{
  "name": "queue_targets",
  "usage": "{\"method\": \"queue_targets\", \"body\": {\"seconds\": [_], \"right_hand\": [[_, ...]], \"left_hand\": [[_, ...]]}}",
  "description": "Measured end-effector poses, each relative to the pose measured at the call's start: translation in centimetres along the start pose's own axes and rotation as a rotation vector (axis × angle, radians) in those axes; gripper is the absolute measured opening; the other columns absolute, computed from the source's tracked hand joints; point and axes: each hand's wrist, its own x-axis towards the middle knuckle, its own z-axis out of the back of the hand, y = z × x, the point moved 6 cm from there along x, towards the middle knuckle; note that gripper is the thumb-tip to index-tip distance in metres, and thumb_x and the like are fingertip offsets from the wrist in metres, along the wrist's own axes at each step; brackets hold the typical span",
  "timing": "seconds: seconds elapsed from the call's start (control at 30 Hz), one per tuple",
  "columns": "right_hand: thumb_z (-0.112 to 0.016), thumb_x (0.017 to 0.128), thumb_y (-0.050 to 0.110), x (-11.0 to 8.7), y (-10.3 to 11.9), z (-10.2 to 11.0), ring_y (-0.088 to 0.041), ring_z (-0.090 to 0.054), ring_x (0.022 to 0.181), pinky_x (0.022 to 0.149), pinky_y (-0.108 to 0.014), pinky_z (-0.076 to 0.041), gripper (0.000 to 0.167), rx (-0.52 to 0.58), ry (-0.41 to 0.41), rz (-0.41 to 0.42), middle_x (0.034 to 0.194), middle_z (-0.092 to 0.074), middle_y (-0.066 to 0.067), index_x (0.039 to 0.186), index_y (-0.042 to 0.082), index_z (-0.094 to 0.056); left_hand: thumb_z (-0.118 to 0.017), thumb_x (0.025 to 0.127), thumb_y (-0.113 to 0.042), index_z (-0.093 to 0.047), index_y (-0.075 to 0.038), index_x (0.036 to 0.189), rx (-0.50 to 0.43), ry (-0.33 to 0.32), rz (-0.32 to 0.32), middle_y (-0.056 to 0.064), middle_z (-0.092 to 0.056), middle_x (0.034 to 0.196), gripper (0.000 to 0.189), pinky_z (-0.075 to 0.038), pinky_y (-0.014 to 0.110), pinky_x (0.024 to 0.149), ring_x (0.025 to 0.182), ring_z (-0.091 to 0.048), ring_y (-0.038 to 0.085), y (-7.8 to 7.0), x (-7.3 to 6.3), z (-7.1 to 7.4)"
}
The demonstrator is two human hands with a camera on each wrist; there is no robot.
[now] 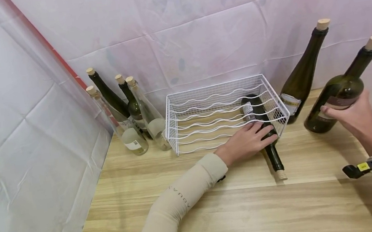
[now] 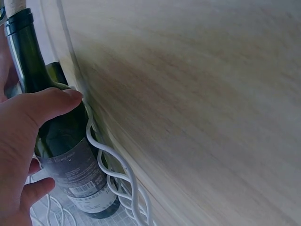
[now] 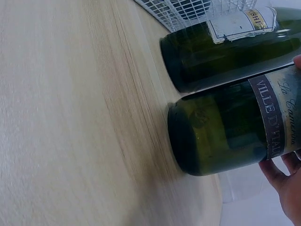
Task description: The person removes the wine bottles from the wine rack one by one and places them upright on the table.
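Note:
A white wire rack (image 1: 275, 94) stands against the back, with a dark green corked wine bottle (image 1: 274, 157) lying in its right end, neck toward the front. My left hand (image 1: 246, 142) holds this bottle near its shoulder; in the left wrist view the thumb (image 2: 51, 104) crosses the glass above the label. At the right, my right hand (image 1: 358, 113) grips another dark green wine bottle (image 1: 343, 88) around its labelled body. That bottle is corked and leans to the right, its base at or just above the table; contact cannot be told.
A tall corked bottle (image 1: 304, 70) stands right of the rack, close to the held one. Left of the rack several corked bottles crowd together, including a clear one (image 1: 149, 114) close to the rack's side. White sheeting (image 1: 198, 45) hangs behind the wooden table (image 1: 252, 215).

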Motion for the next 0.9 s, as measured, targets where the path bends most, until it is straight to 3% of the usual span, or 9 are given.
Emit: {"method": "queue_targets", "body": {"seconds": [0.13, 0.37, 0.67, 0.9], "right_hand": [[-0.079, 0.072, -0.009, -0.1, 0.1, 0.1, 0.007, -0.059, 0.088, 0.084, -0.004, -0.041, 0.066, -0.047, 0.036, 0.003, 0.095, -0.066, 0.024, 0.129, 0.020, -0.062], [-0.082, 0.078, 0.000, 0.1, -1.0, 0.4, 0.010, -0.054, 0.094, 0.085, -0.001, -0.034, 0.068, -0.125, 0.089, -0.060, 0.099, -0.061, 0.029, 0.133, 0.030, -0.056], [-0.085, 0.085, 0.026, -0.5, -2.9, 1.0, 0.013, -0.041, 0.112, 0.108, -0.019, -0.027, 0.079, -0.300, 0.147, -0.162, 0.111, -0.048, 0.034, 0.146, 0.046, -0.038], [-0.085, 0.085, 0.036, -1.1, -3.1, 1.2, 0.013, -0.038, 0.116, 0.109, -0.022, -0.028, 0.079, -0.380, 0.169, -0.196, 0.109, -0.044, 0.035, 0.145, 0.050, -0.036]], "left_hand": [[-0.028, 0.112, -0.016, -0.050, -0.027, 0.151, 0.025, -0.009, -0.002, 0.002, -0.051, 0.157, 0.046, -0.050, 0.040, 0.113, 0.142, -0.051, 0.029, -0.4, 0.5, -0.2], [-0.047, 0.105, -0.023, -0.050, -0.031, 0.150, 0.081, 0.002, 0.008, 0.001, -0.051, 0.157, 0.046, -0.056, 0.045, 0.103, 0.144, -0.050, 0.035, -0.9, 1.1, -0.5], [-0.035, 0.110, -0.019, -0.040, -0.034, 0.158, 0.134, 0.082, 0.018, -0.001, -0.045, 0.162, 0.050, -0.059, 0.051, 0.101, 0.149, -0.046, 0.040, -0.9, 1.9, -1.2], [-0.039, 0.109, -0.017, -0.040, -0.035, 0.157, 0.139, 0.099, 0.022, 0.000, -0.045, 0.162, 0.052, -0.060, 0.051, 0.098, 0.150, -0.044, 0.042, -1.1, 2.3, -1.5]]}}
